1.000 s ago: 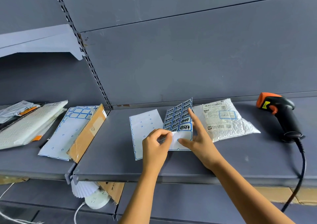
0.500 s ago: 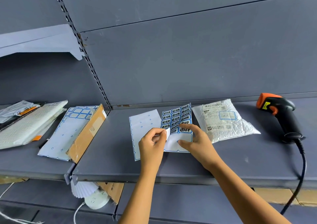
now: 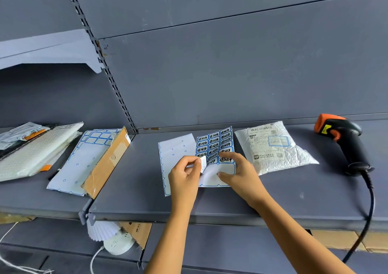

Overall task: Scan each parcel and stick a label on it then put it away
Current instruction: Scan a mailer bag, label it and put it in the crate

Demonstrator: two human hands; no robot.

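A sheet of blue-bordered labels (image 3: 216, 145) with black characters lies on the grey shelf (image 3: 294, 194). My left hand (image 3: 184, 177) pinches one label (image 3: 203, 162) that curls up, white back showing, off the sheet's lower left. My right hand (image 3: 239, 170) presses the sheet down with thumb and fingers. A white plastic parcel (image 3: 273, 147) with a barcode and a blue-bordered label on it lies just right of the sheet. The black and orange scanner (image 3: 344, 141) stands at the far right, untouched.
An emptied label backing sheet (image 3: 174, 154) lies left of the label sheet. On the left shelf sit a cardboard parcel (image 3: 107, 164), another label sheet (image 3: 84, 158) and white padded mailers (image 3: 35, 149). The scanner's cable (image 3: 367, 221) hangs over the shelf's front edge. A white socket (image 3: 117, 242) hangs below.
My left hand has peeled a label up from the sheet's lower left. My right hand's fingers slid down from the sheet's top onto its lower rows.
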